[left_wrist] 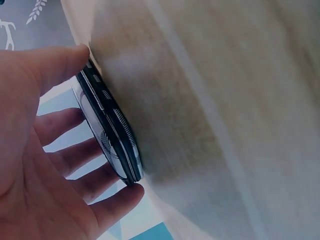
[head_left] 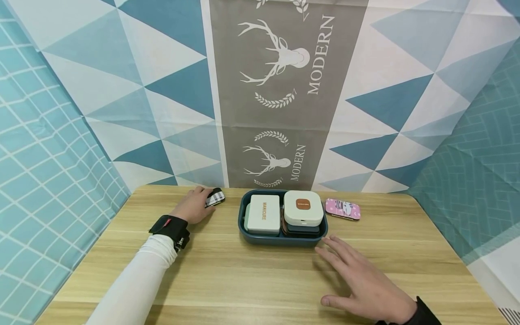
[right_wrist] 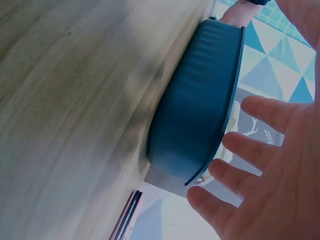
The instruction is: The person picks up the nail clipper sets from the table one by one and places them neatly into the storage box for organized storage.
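Observation:
At the back left of the table, my left hand (head_left: 193, 205) holds a small black-and-white plaid case (head_left: 215, 197) by its edges. In the left wrist view the thumb is at one end of the case (left_wrist: 111, 127) and the fingers curl about its far side; the case stays against or close to the wood. My right hand (head_left: 361, 280) is held with fingers spread, nothing in it, near the front right corner of a dark blue divided tray (head_left: 280, 240). The tray holds a white box marked MANICURE (head_left: 264, 214) and a rounded cream case (head_left: 303, 208) on top of darker cases.
A pink cartoon-print case (head_left: 343, 209) lies just right of the tray. The wooden table (head_left: 227, 280) ends at the back against a patterned cloth wall (head_left: 276, 113). Tiled-print cloth (head_left: 44, 135) hangs at the left side.

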Motion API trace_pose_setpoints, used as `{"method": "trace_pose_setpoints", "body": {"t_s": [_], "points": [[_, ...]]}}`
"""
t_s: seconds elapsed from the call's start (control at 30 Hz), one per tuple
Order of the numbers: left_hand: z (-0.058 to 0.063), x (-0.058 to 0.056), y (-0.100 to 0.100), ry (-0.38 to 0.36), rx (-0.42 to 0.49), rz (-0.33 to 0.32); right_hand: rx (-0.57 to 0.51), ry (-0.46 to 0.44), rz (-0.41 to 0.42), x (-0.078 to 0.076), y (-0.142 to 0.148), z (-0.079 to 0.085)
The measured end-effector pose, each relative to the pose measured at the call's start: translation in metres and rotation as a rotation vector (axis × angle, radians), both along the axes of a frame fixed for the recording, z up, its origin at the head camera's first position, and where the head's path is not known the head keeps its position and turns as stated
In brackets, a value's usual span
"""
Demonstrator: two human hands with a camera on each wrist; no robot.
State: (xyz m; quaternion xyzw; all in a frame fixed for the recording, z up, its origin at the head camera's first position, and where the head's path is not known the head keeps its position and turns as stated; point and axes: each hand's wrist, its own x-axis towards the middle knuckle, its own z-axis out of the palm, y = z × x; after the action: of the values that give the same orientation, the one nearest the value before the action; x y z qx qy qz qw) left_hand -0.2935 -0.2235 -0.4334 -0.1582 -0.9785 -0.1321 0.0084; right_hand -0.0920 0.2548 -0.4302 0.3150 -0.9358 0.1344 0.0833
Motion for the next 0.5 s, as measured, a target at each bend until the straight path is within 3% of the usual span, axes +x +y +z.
{"method": "trace_pose_setpoints", "body": {"t_s": [0.5], "points": [[-0.0071,-0.0031,-0.0061,0.056,0.009,-0.019,-0.003,-0.003,0.003,0.0015,-0.0011,0.0003]]}}
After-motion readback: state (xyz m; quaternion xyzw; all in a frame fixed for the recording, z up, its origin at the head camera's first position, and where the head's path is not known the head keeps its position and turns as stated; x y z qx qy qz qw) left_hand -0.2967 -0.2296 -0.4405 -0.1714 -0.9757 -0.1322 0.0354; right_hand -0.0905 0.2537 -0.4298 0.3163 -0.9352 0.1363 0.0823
